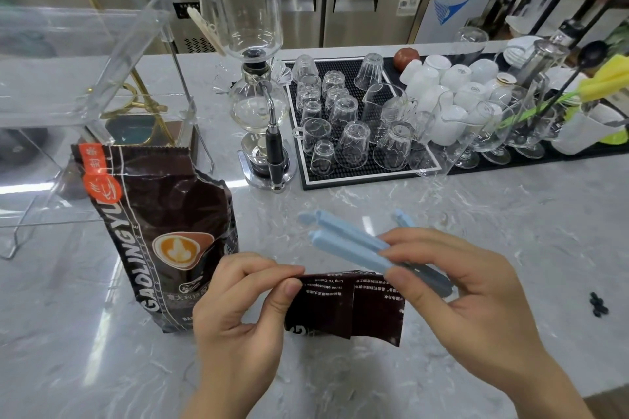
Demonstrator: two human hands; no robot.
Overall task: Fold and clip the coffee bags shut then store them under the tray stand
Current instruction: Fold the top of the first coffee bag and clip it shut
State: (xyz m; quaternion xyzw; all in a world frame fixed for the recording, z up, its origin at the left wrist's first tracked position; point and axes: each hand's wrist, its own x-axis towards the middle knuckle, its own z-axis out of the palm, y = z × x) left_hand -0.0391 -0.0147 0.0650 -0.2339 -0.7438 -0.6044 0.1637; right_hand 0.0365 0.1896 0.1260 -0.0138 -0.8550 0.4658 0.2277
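Two hands [238,303] [452,286] hold glossy bag [343,306], (seemingly open) clip [354,248].

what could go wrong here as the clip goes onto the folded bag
The left hand pinches only one corner of the folded coffee bag, so the fold could spring open before the open blue clip in the right hand closes over it. The second coffee bag stands unsealed with a torn top close to the left arm; a nudge might tip it and spill beans.
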